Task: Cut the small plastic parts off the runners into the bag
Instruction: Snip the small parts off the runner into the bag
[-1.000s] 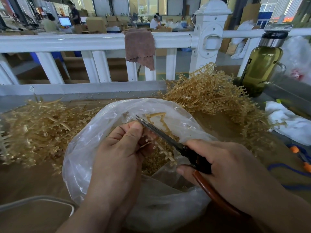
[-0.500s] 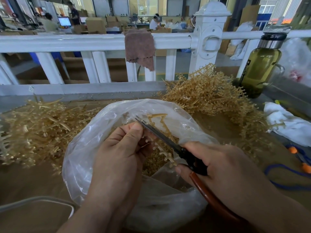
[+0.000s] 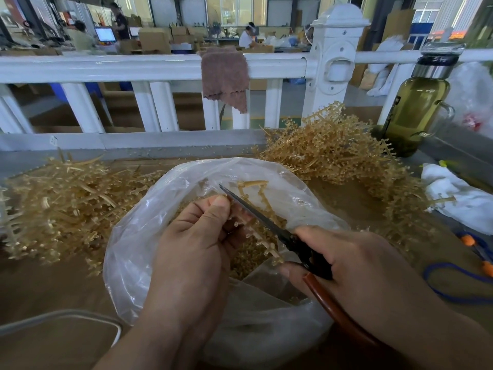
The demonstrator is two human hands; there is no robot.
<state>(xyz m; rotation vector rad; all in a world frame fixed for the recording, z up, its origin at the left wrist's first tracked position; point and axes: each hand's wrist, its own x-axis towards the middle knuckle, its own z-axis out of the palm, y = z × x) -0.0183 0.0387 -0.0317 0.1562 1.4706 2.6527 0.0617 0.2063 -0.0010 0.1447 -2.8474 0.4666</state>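
Two hands meet over the open mouth of a clear plastic bag (image 3: 138,249), which lies on the brown table (image 3: 53,284). The bag holds a heap of small tan parts (image 3: 248,259) at its bottom. The left hand (image 3: 194,244) pinches a tan runner (image 3: 252,184) between thumb and curled fingers, and holds it just above that heap, inside the rim of the bag. The right hand (image 3: 360,263) is wrapped around the handles of the scissors (image 3: 304,251). The dark blades point up and to the left, across the runner, with the tip beside the left thumb (the blades look like one thin line, so I cannot tell how far they are apart).

Outside the bag there are two loose piles of runners on the table: one pile (image 3: 61,204) on the left and one pile (image 3: 341,153) behind on the right. A glass bottle (image 3: 416,113) with a dark lid stands at the far right, almost full of yellow-green liquid. A corner of a white tray (image 3: 66,313) shows at the lower left; its contents are not visible.
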